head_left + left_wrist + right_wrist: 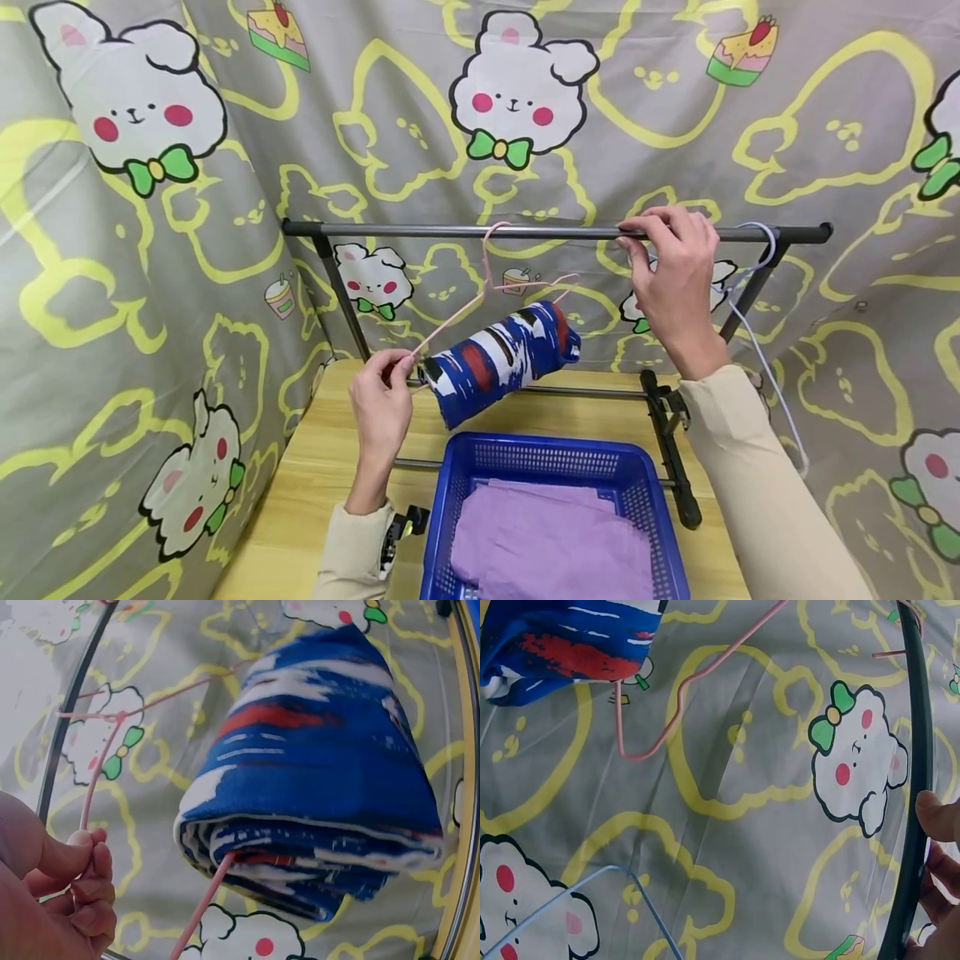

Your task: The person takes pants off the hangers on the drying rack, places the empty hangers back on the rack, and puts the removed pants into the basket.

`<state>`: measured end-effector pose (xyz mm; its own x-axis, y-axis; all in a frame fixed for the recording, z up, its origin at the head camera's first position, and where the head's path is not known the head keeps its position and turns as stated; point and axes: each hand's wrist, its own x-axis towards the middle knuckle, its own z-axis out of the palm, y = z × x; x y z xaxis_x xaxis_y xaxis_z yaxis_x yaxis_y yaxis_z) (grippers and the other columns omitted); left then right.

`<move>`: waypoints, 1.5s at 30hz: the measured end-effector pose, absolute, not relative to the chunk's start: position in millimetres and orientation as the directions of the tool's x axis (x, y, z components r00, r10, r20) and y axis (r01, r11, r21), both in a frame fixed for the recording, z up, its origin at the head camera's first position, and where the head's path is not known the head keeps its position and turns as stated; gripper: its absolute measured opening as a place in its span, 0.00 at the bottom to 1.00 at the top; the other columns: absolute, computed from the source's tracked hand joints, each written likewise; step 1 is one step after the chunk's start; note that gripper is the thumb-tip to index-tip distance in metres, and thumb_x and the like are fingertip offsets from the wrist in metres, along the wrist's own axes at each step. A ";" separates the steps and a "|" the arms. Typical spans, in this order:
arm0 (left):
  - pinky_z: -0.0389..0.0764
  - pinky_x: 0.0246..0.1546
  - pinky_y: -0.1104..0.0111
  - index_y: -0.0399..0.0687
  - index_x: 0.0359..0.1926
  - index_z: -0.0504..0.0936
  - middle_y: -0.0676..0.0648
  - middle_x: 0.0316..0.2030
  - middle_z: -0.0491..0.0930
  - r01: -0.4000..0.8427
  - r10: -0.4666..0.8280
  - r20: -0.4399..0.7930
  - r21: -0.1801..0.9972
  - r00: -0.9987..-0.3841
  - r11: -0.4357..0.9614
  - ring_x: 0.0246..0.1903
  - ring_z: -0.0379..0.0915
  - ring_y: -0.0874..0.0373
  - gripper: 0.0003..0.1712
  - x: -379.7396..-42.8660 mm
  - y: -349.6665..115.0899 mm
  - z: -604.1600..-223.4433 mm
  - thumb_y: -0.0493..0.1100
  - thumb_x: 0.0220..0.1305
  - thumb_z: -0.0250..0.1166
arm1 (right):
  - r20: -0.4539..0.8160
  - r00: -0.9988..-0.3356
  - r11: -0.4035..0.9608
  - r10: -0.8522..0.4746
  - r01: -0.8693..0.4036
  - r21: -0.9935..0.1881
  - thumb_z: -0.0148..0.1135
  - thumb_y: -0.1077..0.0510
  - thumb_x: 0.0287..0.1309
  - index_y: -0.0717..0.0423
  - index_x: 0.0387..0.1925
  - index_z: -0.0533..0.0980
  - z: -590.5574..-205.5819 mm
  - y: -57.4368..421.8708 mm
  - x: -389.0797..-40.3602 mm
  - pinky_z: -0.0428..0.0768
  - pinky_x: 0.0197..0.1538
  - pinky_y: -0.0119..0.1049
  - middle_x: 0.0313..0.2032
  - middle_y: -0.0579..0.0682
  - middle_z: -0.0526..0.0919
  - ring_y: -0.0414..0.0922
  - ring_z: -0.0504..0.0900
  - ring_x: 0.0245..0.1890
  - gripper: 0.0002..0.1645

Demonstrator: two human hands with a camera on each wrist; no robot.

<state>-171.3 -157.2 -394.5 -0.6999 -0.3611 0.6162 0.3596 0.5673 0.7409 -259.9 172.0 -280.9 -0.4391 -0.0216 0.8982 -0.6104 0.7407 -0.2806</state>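
Now left fingers [387,360] pinch the pink hanger [487,288]; right fingers [678,223] grip the rail [558,232].

Head view: the bottom edge is cutting off the blue basket [555,442], the purple cloth [555,542] inside and both my sleeves [761,475]. Rolled patterned cloth [495,358] is hiding most of the pink hanger [489,287]'s lower bar; my left hand [382,400] is covering its near corner. My right hand [675,283] is masking a stretch of dark rail [420,231].

Wrist views: the left edge is cropping my left hand, the right edge my right. On the right side's camera, the pale blue hanger [615,868] is passing below frame.
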 end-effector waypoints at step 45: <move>0.64 0.25 0.71 0.30 0.31 0.85 0.51 0.22 0.74 0.243 -0.375 0.287 0.957 -0.882 0.161 0.23 0.64 0.57 0.03 -117.8 -185.7 -387.1 0.28 0.62 0.70 | 0.877 -0.461 0.725 -0.137 -0.649 -0.228 0.70 0.68 0.61 0.64 0.48 0.84 -277.2 182.8 -253.7 0.57 0.73 0.56 0.49 0.61 0.81 0.61 0.75 0.52 0.13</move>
